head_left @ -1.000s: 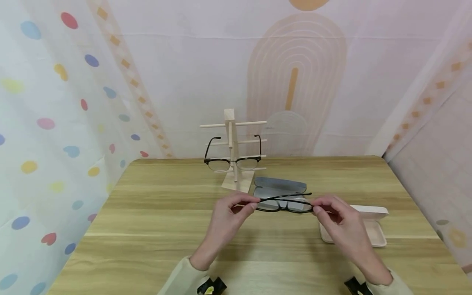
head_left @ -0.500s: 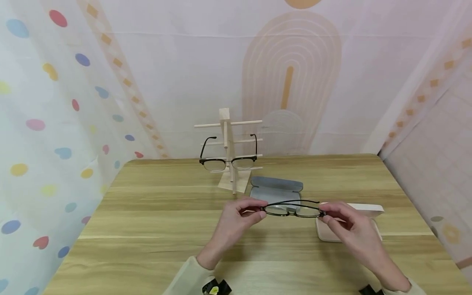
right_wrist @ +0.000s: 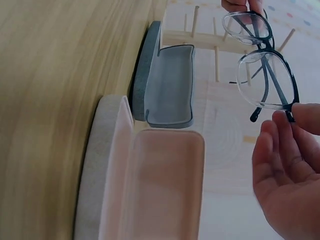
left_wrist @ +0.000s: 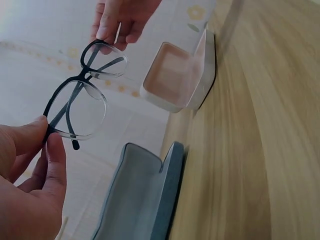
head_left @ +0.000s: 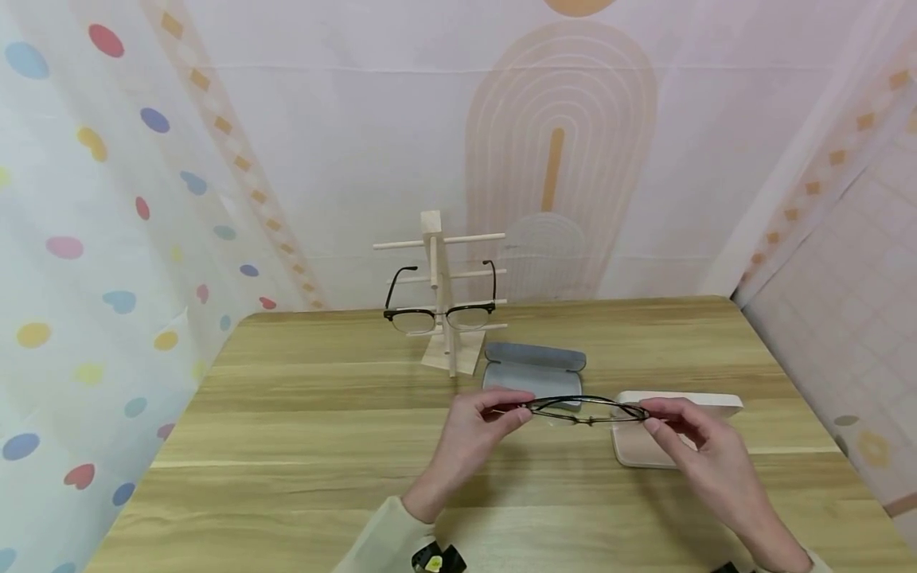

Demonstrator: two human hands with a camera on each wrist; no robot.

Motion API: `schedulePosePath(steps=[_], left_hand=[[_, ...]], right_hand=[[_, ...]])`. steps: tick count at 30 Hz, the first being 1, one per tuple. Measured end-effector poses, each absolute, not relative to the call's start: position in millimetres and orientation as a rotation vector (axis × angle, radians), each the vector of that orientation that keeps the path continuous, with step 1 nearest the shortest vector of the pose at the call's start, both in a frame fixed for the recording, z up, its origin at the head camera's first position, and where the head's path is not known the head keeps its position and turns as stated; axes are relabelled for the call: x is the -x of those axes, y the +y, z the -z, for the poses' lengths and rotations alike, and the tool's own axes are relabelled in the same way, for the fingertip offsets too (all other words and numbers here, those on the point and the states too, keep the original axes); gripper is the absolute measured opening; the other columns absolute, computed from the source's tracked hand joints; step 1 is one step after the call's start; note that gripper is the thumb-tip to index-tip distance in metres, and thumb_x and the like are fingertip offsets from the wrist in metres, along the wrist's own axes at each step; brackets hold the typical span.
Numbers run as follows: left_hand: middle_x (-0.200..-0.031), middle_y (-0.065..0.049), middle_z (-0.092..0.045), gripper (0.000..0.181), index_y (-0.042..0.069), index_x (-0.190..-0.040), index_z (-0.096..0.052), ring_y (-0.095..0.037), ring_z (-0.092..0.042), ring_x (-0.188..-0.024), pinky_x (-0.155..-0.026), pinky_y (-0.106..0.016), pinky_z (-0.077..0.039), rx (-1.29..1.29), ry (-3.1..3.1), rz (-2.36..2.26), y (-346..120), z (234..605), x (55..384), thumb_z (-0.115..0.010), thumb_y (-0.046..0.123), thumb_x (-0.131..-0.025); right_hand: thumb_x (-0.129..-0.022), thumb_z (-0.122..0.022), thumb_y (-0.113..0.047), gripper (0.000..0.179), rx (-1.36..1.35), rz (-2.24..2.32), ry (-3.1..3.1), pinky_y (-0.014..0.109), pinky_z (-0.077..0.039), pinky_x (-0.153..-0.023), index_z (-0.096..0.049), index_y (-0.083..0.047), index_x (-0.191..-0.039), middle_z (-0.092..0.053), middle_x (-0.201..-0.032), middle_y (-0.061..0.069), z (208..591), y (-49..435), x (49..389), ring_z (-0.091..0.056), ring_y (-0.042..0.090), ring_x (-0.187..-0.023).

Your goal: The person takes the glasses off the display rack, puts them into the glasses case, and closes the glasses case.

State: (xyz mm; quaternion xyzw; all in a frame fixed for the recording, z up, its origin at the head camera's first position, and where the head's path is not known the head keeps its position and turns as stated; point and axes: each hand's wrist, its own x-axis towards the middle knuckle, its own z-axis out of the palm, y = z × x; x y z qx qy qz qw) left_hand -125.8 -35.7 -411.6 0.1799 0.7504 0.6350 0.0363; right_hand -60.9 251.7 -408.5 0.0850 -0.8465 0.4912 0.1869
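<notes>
Dark-framed eyeglasses [head_left: 589, 421] with clear lower rims hang in the air over the table, held from both ends. My left hand [head_left: 476, 426] pinches the left end between thumb and fingers, while my right hand [head_left: 705, 446] pinches the right end. Both temples are folded and cross behind the lenses, as the left wrist view shows on the glasses [left_wrist: 82, 77]. Behind them lies an open grey-blue glasses case [head_left: 533, 374], partly covered by the glasses in the head view. An open glasses case with a pink lining [right_wrist: 167, 185] sits beside my right hand, which partly hides it.
At the back of the wooden table [head_left: 322, 446] stands a wooden display rack [head_left: 432, 227] with several pegs. A second pair of black-browed eyeglasses [head_left: 469, 306] rests on its lower pegs. Patterned curtain [head_left: 329, 159] closes off the back and sides.
Both hands have carried the glasses right and slightly toward me. The glasses have tilted, their lenses now look narrower from above, and the temples lie closer along the front. The head view has shifted slightly.
</notes>
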Motion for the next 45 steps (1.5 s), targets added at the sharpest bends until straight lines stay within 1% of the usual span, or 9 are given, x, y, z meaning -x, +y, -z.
schedulePosePath(steps=[6, 11, 14, 19, 24, 29, 33, 40, 45], left_hand=[[-0.108, -0.016, -0.076, 0.021, -0.002, -0.113, -0.077, -0.010, -0.069, -0.092, -0.081, -0.020, -0.057, -0.470, 2.197, -2.033, -26.4, 414.7, 127.8, -0.075, 0.008, -0.095], [-0.107, -0.019, -0.075, 0.022, -0.006, -0.114, -0.075, -0.008, -0.068, -0.089, -0.079, -0.019, -0.057, -0.428, 2.106, -2.092, -18.1, 419.5, 129.5, -0.074, 0.005, -0.096], [-0.107, -0.020, -0.075, 0.023, -0.008, -0.115, -0.075, -0.006, -0.068, -0.088, -0.080, -0.019, -0.057, -0.405, 2.055, -2.114, -12.9, 424.0, 130.3, -0.073, 0.004, -0.096], [-0.107, -0.018, -0.076, 0.025, -0.008, -0.115, -0.074, -0.006, -0.068, -0.087, -0.080, -0.019, -0.057, -0.394, 1.983, -2.158, -4.3, 429.3, 128.0, -0.074, 0.006, -0.096], [-0.107, -0.017, -0.075, 0.025, -0.008, -0.115, -0.074, -0.006, -0.067, -0.086, -0.080, -0.019, -0.056, -0.365, 1.937, -2.192, 4.2, 432.0, 123.2, -0.076, 0.007, -0.094], [-0.105, -0.018, -0.075, 0.023, -0.008, -0.111, -0.073, -0.010, -0.068, -0.086, -0.079, -0.020, -0.057, -0.272, 1.894, -2.246, 12.9, 434.3, 120.7, -0.078, 0.004, -0.092], [-0.098, -0.012, -0.075, 0.022, -0.009, -0.108, -0.072, -0.011, -0.068, -0.085, -0.077, -0.020, -0.057, -0.220, 1.879, -2.286, 19.7, 436.1, 119.7, -0.079, 0.002, -0.090], [-0.097, -0.012, -0.074, 0.025, -0.012, -0.107, -0.067, -0.010, -0.068, -0.086, -0.077, -0.020, -0.057, -0.213, 1.838, -2.349, 34.0, 440.2, 116.7, -0.079, -0.005, -0.087], [-0.096, -0.013, -0.073, 0.020, -0.012, -0.105, -0.068, -0.010, -0.067, -0.085, -0.077, -0.019, -0.058, -0.228, 1.862, -2.333, 43.3, 442.7, 113.8, -0.076, -0.008, -0.087]], right_hand=[[-0.097, -0.069, 0.003, 0.022, -0.216, -1.478, -2.384, 0.011, -0.052, -0.084, -0.072, -0.002, -0.118, -0.074, -0.109, 0.000, 410.2, 257.9, 60.2, -0.067, 0.000, -0.096], [-0.100, -0.069, -0.007, 0.021, -0.152, -1.469, -2.434, 0.012, -0.052, -0.080, -0.072, -0.006, -0.120, -0.073, -0.110, -0.005, 410.2, 263.5, 57.4, -0.067, 0.000, -0.096], [-0.100, -0.069, -0.008, 0.021, -0.123, -1.489, -2.438, 0.013, -0.053, -0.079, -0.070, -0.004, -0.121, -0.073, -0.109, -0.008, 411.1, 267.3, 55.6, -0.068, 0.002, -0.094], [-0.100, -0.068, -0.005, 0.022, -0.097, -1.507, -2.428, 0.013, -0.054, -0.077, -0.069, 0.001, -0.121, -0.073, -0.107, -0.012, 414.3, 274.5, 53.8, -0.069, 0.001, -0.092], [-0.100, -0.068, -0.006, 0.024, -0.057, -1.511, -2.439, 0.013, -0.054, -0.076, -0.069, 0.002, -0.123, -0.073, -0.107, -0.013, 418.1, 282.4, 51.8, -0.069, 0.000, -0.092], [-0.101, -0.068, -0.008, 0.026, -0.016, -1.522, -2.461, 0.013, -0.054, -0.075, -0.069, 0.001, -0.125, -0.073, -0.106, -0.013, 421.7, 288.8, 50.6, -0.070, 0.000, -0.092], [-0.101, -0.067, -0.009, 0.027, -0.007, -1.531, -2.462, 0.012, -0.054, -0.077, -0.068, 0.001, -0.126, -0.073, -0.107, -0.014, 424.6, 293.4, 50.8, -0.070, 0.000, -0.093], [-0.101, -0.066, -0.002, 0.027, -0.013, -1.668, -2.394, 0.013, -0.055, -0.082, -0.066, 0.004, -0.127, -0.073, -0.109, -0.015, 430.0, 305.0, 51.1, -0.071, 0.000, -0.096], [-0.101, -0.065, -0.004, 0.026, 0.005, -1.634, -2.432, 0.011, -0.053, -0.082, -0.067, 0.001, -0.127, -0.073, -0.109, -0.017, 432.8, 315.1, 49.9, -0.071, -0.001, -0.096]])
